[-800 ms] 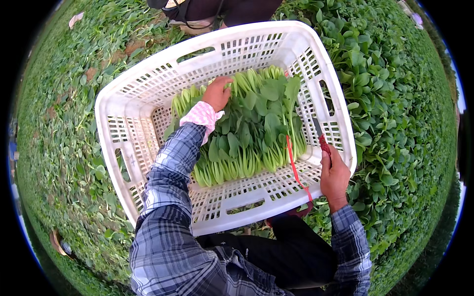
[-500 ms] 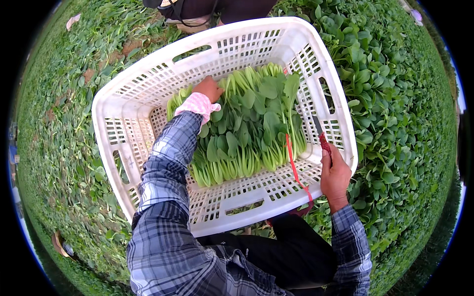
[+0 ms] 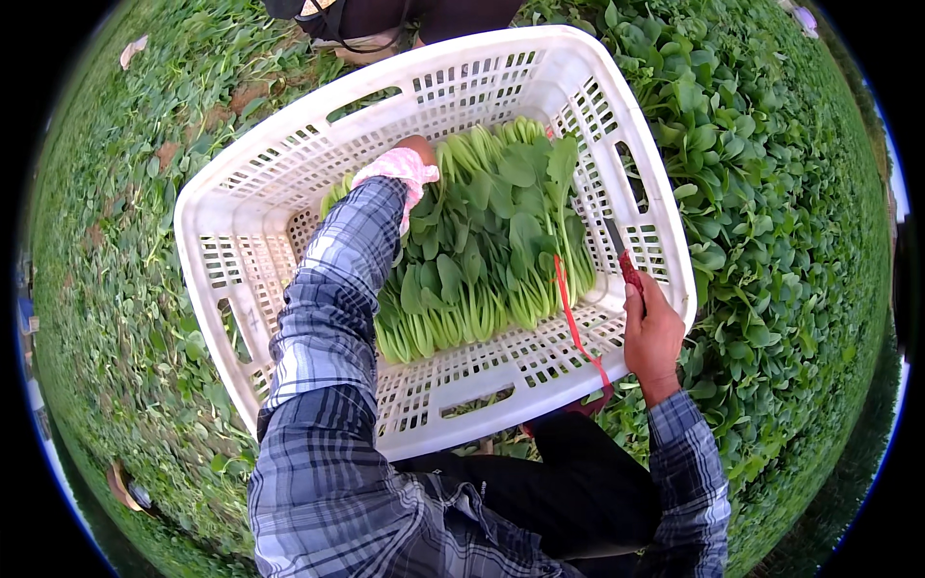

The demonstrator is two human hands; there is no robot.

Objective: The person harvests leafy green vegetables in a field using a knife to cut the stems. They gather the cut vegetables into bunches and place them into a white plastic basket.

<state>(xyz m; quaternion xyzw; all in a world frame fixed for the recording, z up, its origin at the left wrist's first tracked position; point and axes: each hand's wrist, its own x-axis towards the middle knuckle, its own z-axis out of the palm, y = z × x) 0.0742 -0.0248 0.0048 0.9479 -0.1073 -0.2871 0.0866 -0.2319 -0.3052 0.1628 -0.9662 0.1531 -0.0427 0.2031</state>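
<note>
Deeper in the white crate (image 3: 241, 318) than before, left hand (image 3: 416, 150) on the greens (image 3: 482, 241), grip unclear; right hand (image 3: 653, 332) gripping a red-handled knife (image 3: 624, 258).

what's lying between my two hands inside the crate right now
In the head view, the bunched leafy greens fill the stretch between your left hand and right hand, with a red band trailing over the white crate.
</note>
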